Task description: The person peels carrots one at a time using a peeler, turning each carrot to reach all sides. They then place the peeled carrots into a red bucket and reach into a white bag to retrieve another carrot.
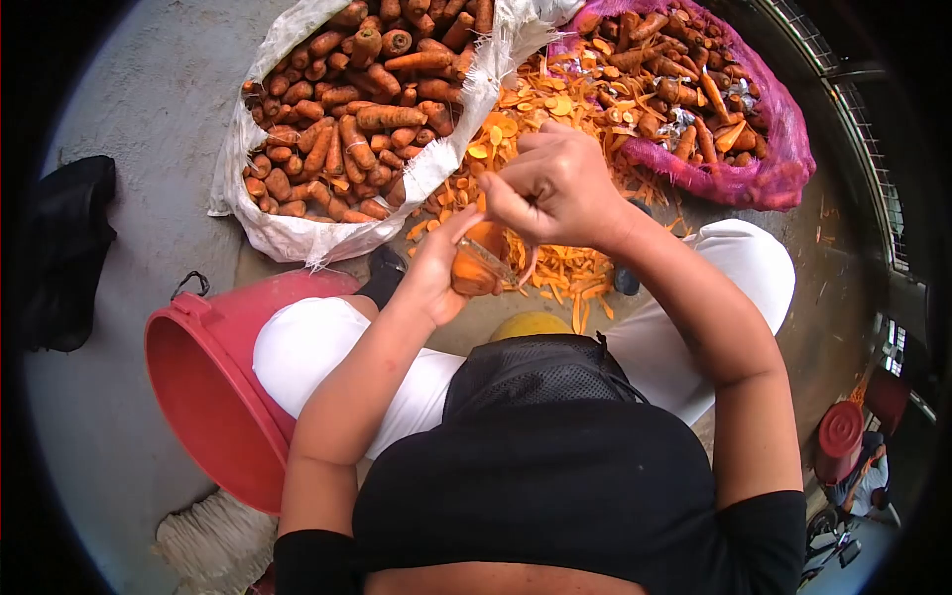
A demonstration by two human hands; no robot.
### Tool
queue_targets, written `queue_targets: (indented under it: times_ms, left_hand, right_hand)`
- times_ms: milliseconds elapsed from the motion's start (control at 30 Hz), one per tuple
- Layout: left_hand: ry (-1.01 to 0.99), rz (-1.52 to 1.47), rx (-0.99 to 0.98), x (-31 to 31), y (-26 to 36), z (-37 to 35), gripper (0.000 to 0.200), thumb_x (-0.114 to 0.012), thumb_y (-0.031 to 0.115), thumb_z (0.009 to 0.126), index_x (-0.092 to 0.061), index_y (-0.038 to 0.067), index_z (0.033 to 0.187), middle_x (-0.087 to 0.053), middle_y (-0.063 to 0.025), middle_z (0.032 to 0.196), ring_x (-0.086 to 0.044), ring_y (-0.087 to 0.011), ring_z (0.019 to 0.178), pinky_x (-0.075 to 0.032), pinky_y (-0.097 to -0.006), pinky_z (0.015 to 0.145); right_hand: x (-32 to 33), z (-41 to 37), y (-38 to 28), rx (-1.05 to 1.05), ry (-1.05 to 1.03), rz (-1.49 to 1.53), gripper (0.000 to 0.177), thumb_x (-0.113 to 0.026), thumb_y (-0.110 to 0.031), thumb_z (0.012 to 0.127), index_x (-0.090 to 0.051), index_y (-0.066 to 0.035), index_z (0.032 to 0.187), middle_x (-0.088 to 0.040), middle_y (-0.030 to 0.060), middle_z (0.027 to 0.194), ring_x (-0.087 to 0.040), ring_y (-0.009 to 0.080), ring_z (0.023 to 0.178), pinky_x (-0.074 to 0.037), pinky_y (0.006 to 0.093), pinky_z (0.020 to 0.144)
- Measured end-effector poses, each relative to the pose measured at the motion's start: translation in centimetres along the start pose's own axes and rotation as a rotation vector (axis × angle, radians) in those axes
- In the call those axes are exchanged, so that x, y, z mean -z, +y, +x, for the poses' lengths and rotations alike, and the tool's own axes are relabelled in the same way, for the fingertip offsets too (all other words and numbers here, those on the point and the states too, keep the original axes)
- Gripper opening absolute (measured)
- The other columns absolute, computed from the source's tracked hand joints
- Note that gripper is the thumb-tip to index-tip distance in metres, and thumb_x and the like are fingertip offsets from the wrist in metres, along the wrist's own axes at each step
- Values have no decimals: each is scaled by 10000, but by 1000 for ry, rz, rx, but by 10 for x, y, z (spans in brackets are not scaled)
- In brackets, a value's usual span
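Observation:
Between thumb and fingers, my left hand (436, 273) grips an orange carrot (478, 270), its near end pointing toward my body. Just above and to the right is my right hand (560, 188), curled into a fist; whatever it holds is hidden by the fingers. A thin pale strip (531, 266) hangs below it, beside the carrot. Beneath both hands, orange peelings (570, 268) and cut slices are heaped on the floor. A white sack (297, 238) full of unpeeled carrots (347, 129) lies open at the upper left.
A pink mesh sack (734, 183) with more carrots stands at the upper right. The red bucket (213, 397) lies tipped beside my left knee. Black boots or cloth (74, 253) are at the far left. Another person (873, 486) and a red tub (841, 431) are at the lower right.

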State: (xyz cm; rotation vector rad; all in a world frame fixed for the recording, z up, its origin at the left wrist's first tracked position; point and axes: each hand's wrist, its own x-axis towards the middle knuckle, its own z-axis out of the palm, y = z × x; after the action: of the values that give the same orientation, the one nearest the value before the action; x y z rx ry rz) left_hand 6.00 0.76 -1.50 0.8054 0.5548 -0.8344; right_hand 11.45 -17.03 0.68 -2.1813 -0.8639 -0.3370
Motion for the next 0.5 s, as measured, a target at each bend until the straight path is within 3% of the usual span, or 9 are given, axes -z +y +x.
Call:
queue_targets:
  times_ms: [100,200,400,500]
  left_hand:
    - [-26,16,3,2,-7,2,374,-318,328,1010,-533,24,1052,-625,-124,862,-623,-232,688,-505,-362,559]
    - [-215,-8,32,3,-3,1,367,-340,334,1006,-538,28,1047,-629,-119,893,-631,-228,731,-514,-355,590]
    - [-225,-68,10,7,-6,5,344,-406,349,988,-548,46,1066,-630,-83,935,-630,-205,800,-519,-335,639]
    - [-20,78,-11,-2,-10,4,468,-380,491,965,-556,75,1086,-643,-36,843,-642,-124,679,-460,-246,420]
  right_hand:
    - [-3,-4,-2,34,-27,-10,341,-623,-264,794,-610,-156,470,-491,34,443,-512,221,470,-409,346,504]
    - [-3,-6,-2,33,-36,-17,352,-624,-268,795,-599,-152,464,-488,32,442,-509,221,469,-412,345,509]
    - [-4,-7,-2,41,-43,-23,352,-623,-263,794,-588,-156,461,-493,17,444,-503,214,468,-414,343,514]
    - [-4,-6,-3,67,-43,-31,346,-622,-253,795,-585,-158,463,-506,8,452,-500,208,469,-408,337,515]
